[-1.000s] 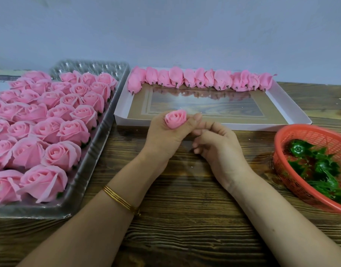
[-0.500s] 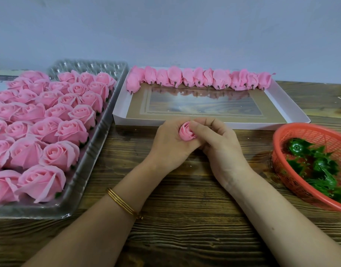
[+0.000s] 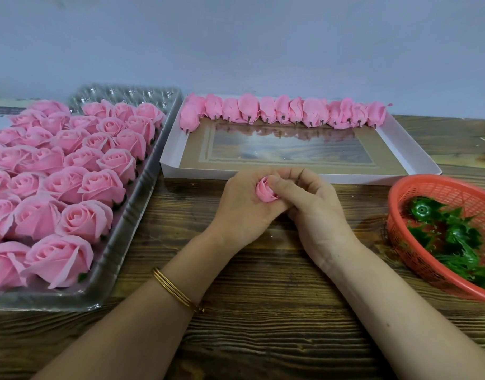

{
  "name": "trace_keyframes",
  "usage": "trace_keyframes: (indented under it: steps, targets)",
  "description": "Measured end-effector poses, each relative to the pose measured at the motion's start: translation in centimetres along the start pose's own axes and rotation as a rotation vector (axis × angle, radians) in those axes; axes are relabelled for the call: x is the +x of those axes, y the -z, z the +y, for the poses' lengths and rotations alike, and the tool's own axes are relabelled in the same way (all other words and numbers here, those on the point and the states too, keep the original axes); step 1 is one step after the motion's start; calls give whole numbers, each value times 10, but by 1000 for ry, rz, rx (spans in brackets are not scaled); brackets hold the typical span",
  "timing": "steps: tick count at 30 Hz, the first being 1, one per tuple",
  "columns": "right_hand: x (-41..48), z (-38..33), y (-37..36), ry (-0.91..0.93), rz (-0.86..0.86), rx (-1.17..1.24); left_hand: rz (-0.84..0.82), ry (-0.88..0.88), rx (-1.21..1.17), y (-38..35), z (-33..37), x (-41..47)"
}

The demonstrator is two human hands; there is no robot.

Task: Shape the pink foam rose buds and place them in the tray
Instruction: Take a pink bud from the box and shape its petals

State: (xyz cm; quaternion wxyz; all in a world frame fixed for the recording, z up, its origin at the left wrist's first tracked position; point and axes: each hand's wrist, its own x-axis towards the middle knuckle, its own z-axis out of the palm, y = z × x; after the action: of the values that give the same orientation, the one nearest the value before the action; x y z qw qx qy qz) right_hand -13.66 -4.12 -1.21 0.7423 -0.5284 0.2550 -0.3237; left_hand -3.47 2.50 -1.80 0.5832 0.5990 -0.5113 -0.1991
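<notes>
Bud-shaping was the step in hand. Pink foam bud [image 3: 266,191] sat cupped in the left hand [image 3: 241,212], low over the worktop [image 3: 263,311], just in front of the white tray [image 3: 411,149]. Left grip was clamped round its base. Right hand [image 3: 315,209] grip was pinched on the outer petals, fingers curled over the top.

Foam looked soft and likely to crease, so light, even pressure seemed best: fold petals inward and turn the bud rather than squeeze it. It would then fit beside the row of closed buds [image 3: 285,111] along the tray's far wall, stub facing front like the rest.

Open roses [image 3: 71,171] filled the clear tray [image 3: 142,193] on the left. Red basket [image 3: 400,204] of green calyxes [image 3: 449,234] sat on the right.

A second before, the bud had been up at the left fingertips, fully showing, with the right hand off it. Now it was lower and half covered, with both hands on it.
</notes>
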Motion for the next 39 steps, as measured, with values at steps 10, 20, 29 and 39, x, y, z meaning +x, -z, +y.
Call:
trace_keyframes:
  steps: [10, 20, 29, 39]
  targets:
    - [3, 0, -1, -10, 6, 9, 117, 80, -30, -1, -3, 1]
    - [2, 2, -1, 54, 46, -148, 289, 131, -174, -2, 4, 5]
    - [-1, 7, -8, 217, -36, -353, 374, 256, -399, -11, 6, 7]
    - [0, 14, -5, 311, 57, -551, 334, 294, -532, -19, 16, 3]
